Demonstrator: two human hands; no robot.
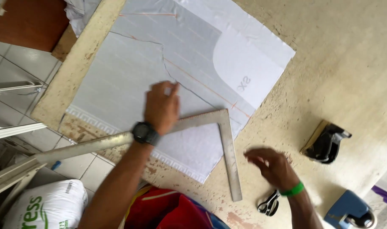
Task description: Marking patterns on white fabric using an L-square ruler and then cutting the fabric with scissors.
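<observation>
Scissors (pixel 268 203) lie nearest, beside right hand (pixel 273 166), open, blurred, holding nothing. Left hand (pixel 161 107) presses flat on steel square (pixel 193 127) over grey cloth (pixel 159 72) on tabletop (pixel 337 63). Looks like marking stage; next needs square steady w/ chalk.

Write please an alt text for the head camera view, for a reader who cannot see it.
Seen from above, the left hand presses a metal L-shaped square ruler onto pale grey fabric lying on a worn table. The right hand, blurred, hovers open beside the ruler's short arm, above black-handled scissors.
</observation>
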